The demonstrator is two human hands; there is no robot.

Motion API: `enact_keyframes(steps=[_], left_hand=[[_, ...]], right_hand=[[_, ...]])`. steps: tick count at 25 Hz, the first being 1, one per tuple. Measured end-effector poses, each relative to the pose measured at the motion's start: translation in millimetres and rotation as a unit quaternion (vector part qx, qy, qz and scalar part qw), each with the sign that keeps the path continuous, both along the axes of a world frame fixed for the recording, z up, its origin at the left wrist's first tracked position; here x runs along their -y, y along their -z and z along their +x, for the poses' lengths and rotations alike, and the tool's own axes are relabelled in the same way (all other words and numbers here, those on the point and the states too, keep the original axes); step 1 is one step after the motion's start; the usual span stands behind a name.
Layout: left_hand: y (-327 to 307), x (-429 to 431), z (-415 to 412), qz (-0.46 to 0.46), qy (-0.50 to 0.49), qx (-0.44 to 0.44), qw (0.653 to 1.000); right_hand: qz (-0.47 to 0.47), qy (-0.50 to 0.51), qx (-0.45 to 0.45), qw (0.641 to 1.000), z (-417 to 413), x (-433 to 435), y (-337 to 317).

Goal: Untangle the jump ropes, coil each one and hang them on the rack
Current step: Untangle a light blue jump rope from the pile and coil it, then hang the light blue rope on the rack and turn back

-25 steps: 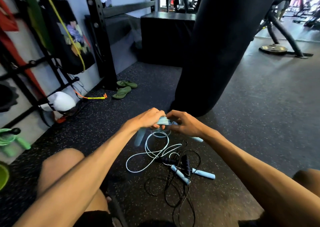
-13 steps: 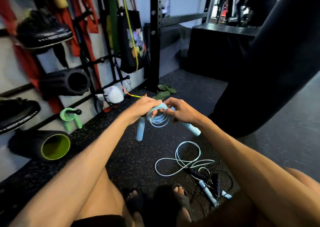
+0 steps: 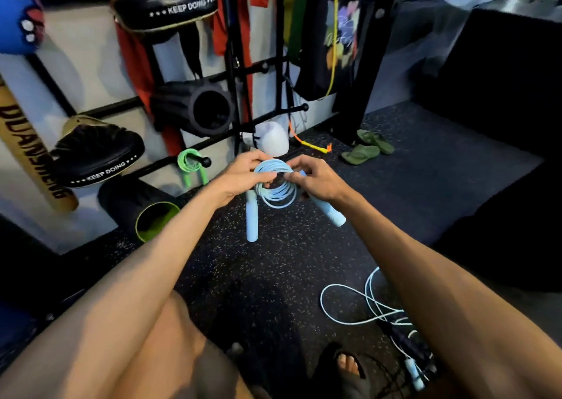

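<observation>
A coiled light blue jump rope (image 3: 278,192) is held up in front of me, its two blue handles hanging down left and right. My left hand (image 3: 243,175) pinches the coil's left side and my right hand (image 3: 316,179) pinches its right side. On the floor at lower right lies a tangle of another light blue rope (image 3: 362,307) and a black rope (image 3: 401,341), partly hidden by my right arm. The black wall rack (image 3: 231,76) stands just beyond my hands, and a green jump rope (image 3: 190,164) hangs on one of its pegs.
The rack holds black foam rollers (image 3: 194,109), strike pads (image 3: 94,152), red and green bands and a dark bag. A white pouch (image 3: 270,138) hangs low. Green flip-flops (image 3: 368,147) lie by a black upright post. My sandalled foot (image 3: 346,365) is near the tangle.
I have turned left towards the rack and raised the coiled blue rope closer to it. The tangle on the floor has slid to the lower right of view.
</observation>
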State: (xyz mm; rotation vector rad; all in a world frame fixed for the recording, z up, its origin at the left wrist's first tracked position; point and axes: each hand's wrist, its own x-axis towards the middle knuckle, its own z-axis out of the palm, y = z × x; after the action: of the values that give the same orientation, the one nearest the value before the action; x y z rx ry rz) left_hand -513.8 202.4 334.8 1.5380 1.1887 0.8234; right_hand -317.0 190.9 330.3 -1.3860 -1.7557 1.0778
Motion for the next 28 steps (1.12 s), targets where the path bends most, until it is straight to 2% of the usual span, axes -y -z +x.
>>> enact_keyframes(steps=[6,11,14,19,22,28], left_hand=[[60,-57,-46,0.018,-0.155,-0.020,0.988],[111,-97,-76,0.020,-0.273,-0.045,0.961],[142,-123,-87,0.062,-0.345,-0.108,0.930],[177,-163,-93,0.144,-0.419,-0.110,0.890],[200,-187,-106,0.178,-0.443,-0.151,0.866],[219,-220,-143,0.206,-0.460,-0.195,0.841]], right_hand=[[-0.057,-0.070,-0.065,0.994,-51,-97,60],[-0.096,-0.140,-0.063,0.984,-93,-170,109],[-0.083,-0.164,-0.076,0.980,-111,-208,138],[-0.016,-0.164,-0.106,0.981,-144,-263,175],[0.016,-0.152,-0.118,0.981,-165,-291,194],[0.066,-0.125,-0.114,0.983,-210,-331,229]])
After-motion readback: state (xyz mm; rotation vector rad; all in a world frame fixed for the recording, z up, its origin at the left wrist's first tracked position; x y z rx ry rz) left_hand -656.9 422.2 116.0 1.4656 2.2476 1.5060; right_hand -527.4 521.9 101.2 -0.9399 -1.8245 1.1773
